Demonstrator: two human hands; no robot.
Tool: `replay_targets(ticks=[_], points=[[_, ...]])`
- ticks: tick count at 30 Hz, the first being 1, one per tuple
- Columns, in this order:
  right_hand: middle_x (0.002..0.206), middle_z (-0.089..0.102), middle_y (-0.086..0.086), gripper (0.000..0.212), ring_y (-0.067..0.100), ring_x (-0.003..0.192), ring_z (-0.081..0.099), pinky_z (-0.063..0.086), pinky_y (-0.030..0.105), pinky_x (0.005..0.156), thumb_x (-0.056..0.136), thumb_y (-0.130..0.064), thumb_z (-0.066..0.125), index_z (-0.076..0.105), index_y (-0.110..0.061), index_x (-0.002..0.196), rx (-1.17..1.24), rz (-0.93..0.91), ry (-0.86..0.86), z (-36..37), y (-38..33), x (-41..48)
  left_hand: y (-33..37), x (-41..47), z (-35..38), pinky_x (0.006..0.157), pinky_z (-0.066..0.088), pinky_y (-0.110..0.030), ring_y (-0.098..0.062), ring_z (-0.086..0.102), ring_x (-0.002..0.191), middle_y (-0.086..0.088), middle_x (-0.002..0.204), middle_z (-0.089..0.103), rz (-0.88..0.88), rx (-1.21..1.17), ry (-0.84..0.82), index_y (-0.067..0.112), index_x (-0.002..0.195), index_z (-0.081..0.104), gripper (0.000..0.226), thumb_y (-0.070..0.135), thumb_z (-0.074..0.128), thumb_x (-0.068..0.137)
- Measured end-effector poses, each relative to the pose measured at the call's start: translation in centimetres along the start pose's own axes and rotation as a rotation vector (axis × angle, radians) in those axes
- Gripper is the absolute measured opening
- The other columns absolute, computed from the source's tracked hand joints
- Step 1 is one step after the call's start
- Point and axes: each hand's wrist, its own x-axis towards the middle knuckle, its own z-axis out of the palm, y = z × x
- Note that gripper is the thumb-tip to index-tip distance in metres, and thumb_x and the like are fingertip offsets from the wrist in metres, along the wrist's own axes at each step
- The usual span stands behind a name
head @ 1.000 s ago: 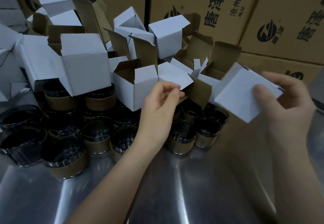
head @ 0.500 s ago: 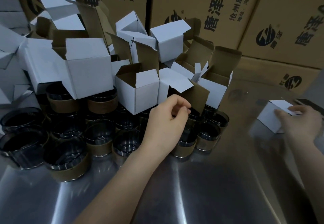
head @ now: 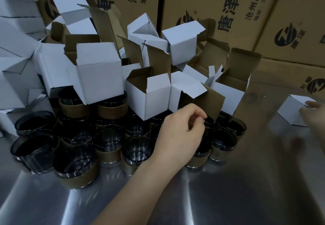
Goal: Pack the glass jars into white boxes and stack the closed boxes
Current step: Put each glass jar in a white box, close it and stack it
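— Where are the hands?

— The left hand (head: 179, 136) hangs over the right part of the glass jars (head: 109, 139), knuckles up, fingers curled in towards the thumb. I see nothing held in them. The fingertips are just beside the lower edge of a brown flap (head: 211, 103) that sticks out from one of the open white boxes (head: 100, 77); whether they touch it I cannot tell.

— And the other one?

— The right hand (head: 313, 113) is at the far right edge, blurred, lying against a closed white box (head: 290, 110) that sits on the worktop (head: 228, 189). One fingertip rests on the box's top edge. Whether the hand grips the box or only lies on it, I cannot tell.

— How do the jars lie?

— Crowded together, upright, on the left half of the steel worktop, most with a brown band round the lower part. The open boxes are heaped behind and partly on top of them, flaps up, brown inside.

— So the closed box is apart from all that?

— Well apart, to the right of the heap and far from the left hand. Printed brown cartons (head: 193, 4) stand behind everything.
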Motion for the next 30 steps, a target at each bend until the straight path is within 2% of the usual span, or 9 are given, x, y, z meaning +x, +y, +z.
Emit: replay_targets(ticks=[4, 9, 11, 14, 17, 20, 24, 27, 30], points=[[0.140, 0.046, 0.018, 0.053, 0.046, 0.110, 0.055, 0.055, 0.055, 0.079, 0.091, -0.023, 0.060, 0.043, -0.020, 0.141, 0.013, -0.019, -0.116, 1.6, -1.5, 1.7, 0.0, 0.0, 0.0, 0.070, 0.057, -0.028, -0.004, 0.062, 0.081, 0.014, 0.088, 0.066, -0.009, -0.004, -0.001, 0.032, 0.093, 0.064, 0.016, 0.021, 0.053, 0.093], [0.137, 0.046, 0.021, 0.051, 0.032, 0.092, 0.063, 0.060, 0.042, 0.057, 0.090, -0.021, 0.068, 0.040, -0.025, 0.132, 0.290, 0.143, -0.275, 2.4, -4.4, -0.1, 0.0, -0.1, 0.1, 0.071, 0.057, -0.035, -0.005, 0.062, 0.080, 0.015, 0.089, 0.065, -0.005, 0.005, -0.011, 0.033, 0.093, 0.063, 0.015, 0.027, 0.050, 0.090], [0.139, 0.047, 0.022, 0.061, 0.031, 0.097, 0.064, 0.060, 0.038, 0.064, 0.091, -0.017, 0.066, 0.035, -0.023, 0.142, 0.359, 0.134, -0.316, 2.3, -5.6, -1.4, 0.0, -0.1, 0.2, 0.071, 0.057, -0.036, -0.006, 0.062, 0.080, 0.015, 0.089, 0.066, -0.004, 0.005, -0.009, 0.033, 0.093, 0.063, 0.016, 0.029, 0.049, 0.088], [0.150, 0.036, 0.016, 0.072, 0.038, 0.123, 0.052, 0.052, 0.047, 0.090, 0.091, -0.010, 0.063, 0.026, -0.018, 0.151, 0.315, 0.007, -0.184, 1.9, -6.8, -3.9, 0.0, -0.1, 0.2, 0.074, 0.057, -0.036, -0.005, 0.063, 0.082, 0.015, 0.089, 0.066, -0.003, 0.000, -0.004, 0.033, 0.093, 0.064, 0.016, 0.026, 0.050, 0.089], [0.134, 0.049, 0.014, 0.062, 0.033, 0.110, 0.059, 0.053, 0.051, 0.093, 0.086, -0.011, 0.056, 0.038, -0.018, 0.145, 0.422, -0.136, -0.016, 1.0, -8.7, -8.0, -0.1, -0.1, 0.2, 0.076, 0.057, -0.031, -0.002, 0.062, 0.086, 0.017, 0.089, 0.066, 0.001, 0.015, -0.004, 0.033, 0.093, 0.065, 0.016, 0.025, 0.051, 0.090], [0.111, 0.063, 0.006, 0.053, 0.020, 0.089, 0.070, 0.059, 0.045, 0.080, 0.080, -0.035, 0.062, 0.046, -0.026, 0.130, 0.757, -0.192, -0.231, -0.5, -11.7, -13.6, -0.2, 0.0, 0.1, 0.075, 0.056, -0.026, -0.001, 0.062, 0.087, 0.017, 0.089, 0.067, 0.010, 0.038, -0.007, 0.033, 0.094, 0.065, 0.016, 0.021, 0.054, 0.094], [0.127, 0.058, -0.003, 0.100, 0.013, 0.109, 0.063, 0.055, 0.038, 0.082, 0.054, -0.077, 0.073, 0.036, -0.038, 0.139, 0.719, -0.312, -0.592, -1.7, -14.5, -19.1, -0.3, -0.1, 0.0, 0.072, 0.053, -0.020, -0.002, 0.063, 0.083, 0.014, 0.085, 0.067, 0.019, 0.017, 0.003, 0.030, 0.093, 0.066, 0.017, 0.018, 0.055, 0.094], [0.135, 0.052, -0.004, 0.117, 0.012, 0.119, 0.055, 0.048, 0.037, 0.095, 0.048, -0.073, 0.080, 0.025, -0.045, 0.147, 0.610, -0.398, -0.610, -1.2, -14.8, -21.1, -0.3, -0.2, -0.1, 0.071, 0.051, -0.013, 0.000, 0.062, 0.084, 0.015, 0.085, 0.067, 0.029, 0.020, 0.005, 0.030, 0.093, 0.066, 0.017, 0.018, 0.054, 0.095], [0.136, 0.051, -0.001, 0.122, 0.011, 0.118, 0.054, 0.045, 0.031, 0.092, 0.047, -0.056, 0.091, 0.023, -0.043, 0.148, 0.538, -0.437, -0.558, -0.5, -14.9, -22.3, -0.3, -0.2, -0.1, 0.071, 0.050, -0.010, 0.000, 0.063, 0.085, 0.015, 0.086, 0.068, 0.035, 0.006, 0.010, 0.029, 0.093, 0.066, 0.017, 0.017, 0.055, 0.095]])
